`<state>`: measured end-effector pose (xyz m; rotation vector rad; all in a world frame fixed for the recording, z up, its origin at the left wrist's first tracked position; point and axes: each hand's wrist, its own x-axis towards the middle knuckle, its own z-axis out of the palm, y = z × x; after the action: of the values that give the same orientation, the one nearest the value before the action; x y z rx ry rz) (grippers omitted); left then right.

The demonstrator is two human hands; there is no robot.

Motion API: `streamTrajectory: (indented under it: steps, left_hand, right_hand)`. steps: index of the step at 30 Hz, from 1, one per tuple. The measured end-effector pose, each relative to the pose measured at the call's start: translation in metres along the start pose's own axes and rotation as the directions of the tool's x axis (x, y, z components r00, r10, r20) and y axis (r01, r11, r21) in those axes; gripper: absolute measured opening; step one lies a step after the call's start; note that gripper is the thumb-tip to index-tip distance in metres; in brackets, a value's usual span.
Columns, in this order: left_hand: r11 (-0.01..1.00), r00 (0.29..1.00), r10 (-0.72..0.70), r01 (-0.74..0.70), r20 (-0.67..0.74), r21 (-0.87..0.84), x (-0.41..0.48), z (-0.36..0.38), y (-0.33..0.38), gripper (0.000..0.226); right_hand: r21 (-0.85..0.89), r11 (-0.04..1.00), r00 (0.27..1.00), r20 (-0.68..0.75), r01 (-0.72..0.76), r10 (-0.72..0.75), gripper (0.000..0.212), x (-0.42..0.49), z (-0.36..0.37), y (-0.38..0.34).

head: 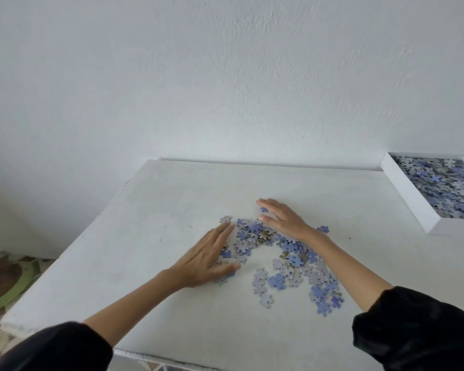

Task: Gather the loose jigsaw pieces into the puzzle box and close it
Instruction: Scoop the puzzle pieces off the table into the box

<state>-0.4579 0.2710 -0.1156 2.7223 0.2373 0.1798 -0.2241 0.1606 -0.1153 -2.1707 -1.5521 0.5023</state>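
Several loose blue and grey jigsaw pieces (292, 266) lie scattered in the middle of the white table (145, 236). My left hand (208, 257) lies flat with straight fingers on the left edge of the scatter, covering a few pieces. My right hand (281, 216) is flat with straight fingers over the far side of the pile, a single blue piece (264, 209) between its thumb and fingers. The open white puzzle box (410, 199) stands at the far right of the table, partly cut off by the frame, with many pieces inside. No lid is in view.
A white wall rises just behind the table's far edge. The table's left edge drops to a floor with a green and brown patterned mat (8, 279). My black sleeves show at the bottom of the frame.
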Motion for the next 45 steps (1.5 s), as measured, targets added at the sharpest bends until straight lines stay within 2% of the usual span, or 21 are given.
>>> streamTrajectory:
  steps: [2, 4, 6, 9, 12, 14, 16, 19, 21, 23, 26, 29, 33, 39, 45]
  left_hand:
    - [0.99, 1.0, 0.02, -0.02, -0.002, -0.137, 0.008, -0.002, 0.004, 0.086]
    - [0.979, 0.998, -0.03, 0.017, -0.064, -0.203, 0.016, -0.001, -0.001, 0.084]
    - [0.981, 0.988, -0.119, 0.102, -0.1, -0.165, 0.024, -0.002, -0.012, 0.089]
    - [0.982, 0.985, -0.173, 0.173, 0.0, -0.07, 0.034, -0.006, -0.022, 0.106]
    - [0.992, 0.993, -0.109, 0.112, 0.044, -0.057, 0.043, -0.006, -0.022, 0.107]
    - [0.994, 0.996, -0.058, 0.064, 0.069, -0.088, 0.045, -0.004, -0.015, 0.103]
    - [0.987, 0.994, 0.003, 0.015, 0.114, -0.159, 0.042, -0.004, -0.005, 0.097]
    - [0.961, 0.982, 0.048, 0.003, 0.18, -0.277, 0.034, -0.012, 0.003, 0.094]
    - [0.979, 0.968, 0.058, -0.007, 0.243, -0.204, 0.028, -0.021, -0.001, 0.109]
    - [0.997, 0.948, 0.046, -0.022, 0.314, -0.081, 0.021, -0.029, -0.006, 0.124]
    - [0.999, 0.929, 0.026, -0.033, 0.369, 0.012, 0.006, -0.025, -0.011, 0.135]
    - [0.995, 0.957, 0.062, -0.083, 0.283, 0.062, -0.002, -0.008, -0.004, 0.136]
    - [0.995, 0.983, 0.087, -0.094, 0.163, 0.032, 0.007, 0.007, 0.017, 0.137]
    - [0.998, 0.986, 0.054, -0.058, 0.16, 0.02, 0.038, 0.009, 0.023, 0.142]
    - [0.992, 0.978, 0.122, -0.122, 0.171, -0.009, 0.059, 0.009, 0.022, 0.141]
  right_hand:
    - [0.013, 0.999, 0.999, 0.018, 0.048, -0.048, 0.049, 0.003, 0.006, -0.006]
    - [0.085, 0.993, 0.996, 0.032, 0.085, -0.088, 0.043, -0.002, 0.007, -0.011]
    - [0.227, 0.97, 0.995, 0.034, 0.088, -0.099, 0.039, -0.015, 0.004, -0.012]
    - [0.361, 0.93, 0.995, -0.095, 0.072, -0.04, 0.036, -0.039, -0.01, -0.007]
    - [0.259, 0.966, 0.963, -0.258, -0.013, 0.082, 0.034, -0.055, -0.022, 0.016]
    - [0.212, 0.973, 0.964, -0.224, -0.095, 0.143, 0.035, -0.065, -0.022, 0.03]
    - [0.148, 0.983, 0.979, -0.159, -0.104, 0.128, 0.039, -0.079, -0.016, 0.032]
    - [0.28, 0.958, 0.993, -0.081, -0.058, 0.083, 0.065, -0.105, -0.015, 0.02]
    - [0.29, 0.955, 0.996, -0.047, -0.057, 0.073, 0.082, -0.123, -0.02, 0.017]
    - [0.203, 0.977, 0.998, 0.001, -0.067, 0.068, 0.095, -0.142, -0.021, 0.02]
    - [0.028, 0.997, 0.995, 0.069, -0.068, 0.066, 0.115, -0.162, -0.015, 0.023]
    - [-0.141, 0.989, 0.995, 0.078, -0.055, 0.066, 0.126, -0.168, -0.007, 0.017]
    - [-0.141, 0.985, 0.994, 0.045, -0.095, 0.102, 0.132, -0.156, -0.004, 0.008]
    - [-0.137, 0.988, 0.996, 0.048, -0.065, 0.072, 0.131, -0.125, -0.003, 0.001]
    - [-0.179, 0.984, 0.997, 0.076, 0.014, -0.001, 0.127, -0.105, 0.0, -0.001]
